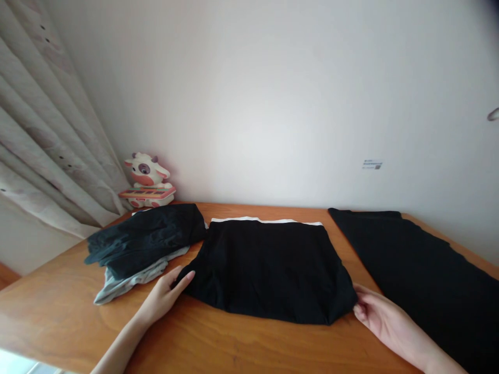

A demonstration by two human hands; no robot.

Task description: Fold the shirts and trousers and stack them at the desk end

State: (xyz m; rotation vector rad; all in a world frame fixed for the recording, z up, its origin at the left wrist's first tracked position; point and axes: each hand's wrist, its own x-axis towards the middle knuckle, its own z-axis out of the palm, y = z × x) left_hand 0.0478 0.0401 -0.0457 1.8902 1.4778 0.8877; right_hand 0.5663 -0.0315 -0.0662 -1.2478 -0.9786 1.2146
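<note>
A folded black garment [268,270] lies in front of me on the wooden table, with a white strip showing along its far edge. What kind of garment it is, I cannot make out. My left hand [169,291] pinches its near left corner, thumb on top and the other fingers underneath. At the near right corner my right hand [368,306] grips the cloth, its fingertips partly hidden by the fabric. The near edge bows slightly between both hands.
Left of it sits a pile of dark clothes [152,236] over a light grey garment [136,280]. A cow toy with a keyboard [150,179] stands behind. Another black garment [421,265] is spread at right. The table [249,348] meets a white wall; a curtain [47,130] hangs left.
</note>
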